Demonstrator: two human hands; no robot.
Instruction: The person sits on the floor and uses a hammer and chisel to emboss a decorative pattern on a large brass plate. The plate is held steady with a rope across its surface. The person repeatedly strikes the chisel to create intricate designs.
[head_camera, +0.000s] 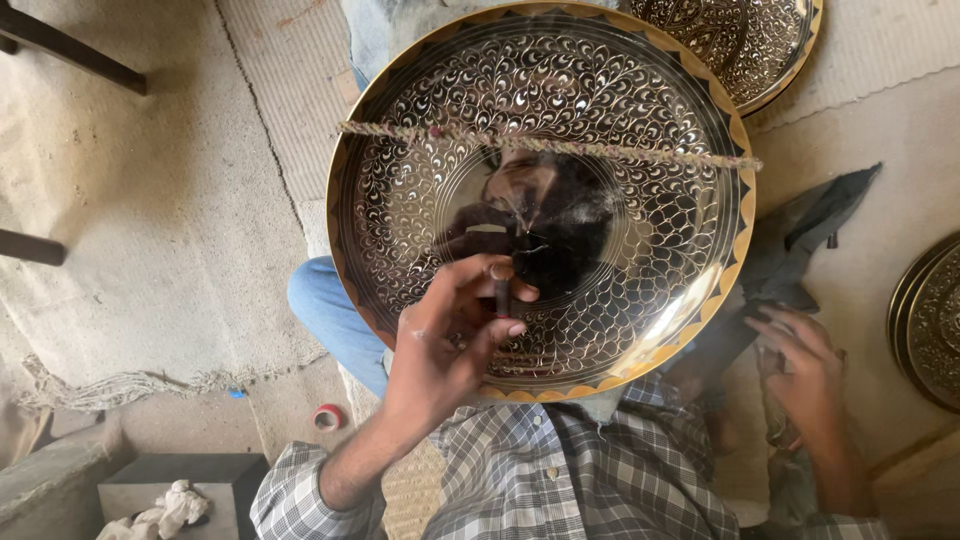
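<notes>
On the lap, hands: left (450, 330) pinches a tool against the shiny engraved plate (640, 250), right (805, 365) unclear.

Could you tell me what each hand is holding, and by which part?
Left hand pinches a small dark tool by its shaft against the engraved plate. Right hand: cannot tell.

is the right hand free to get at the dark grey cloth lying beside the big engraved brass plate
Probably yes. The right hand rests just below the dark grey cloth, with nothing between them. The big engraved brass plate sits to one side, though the hand seems to grip something already.
</notes>
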